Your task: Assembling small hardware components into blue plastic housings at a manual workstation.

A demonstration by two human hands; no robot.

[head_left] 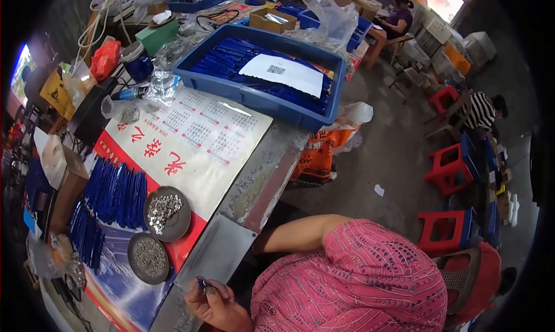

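My left hand point(215, 304) is at the bench's near edge, fingertips pinched on a small dark blue piece with a shiny spot; most of it is hidden by the fingers. My right forearm point(295, 232) reaches past the table edge, which hides the hand. Nearest to the left hand is a round dark dish point(163, 274) of tiny silver-grey parts point(150, 257). Behind it stands a second dish point(184, 228) with larger shiny metal pieces point(163, 211). Slender blue pieces point(117, 193) lie in bundles left of the dishes, on printed sheets.
A blue tray point(260, 103) full of long blue pieces, with a white card point(283, 74) on top, stands at the back. A grey metal plate point(217, 248) lies along the bench edge. An orange bag point(315, 155) hangs beside it. Red stools point(445, 231) and seated people are at the right.
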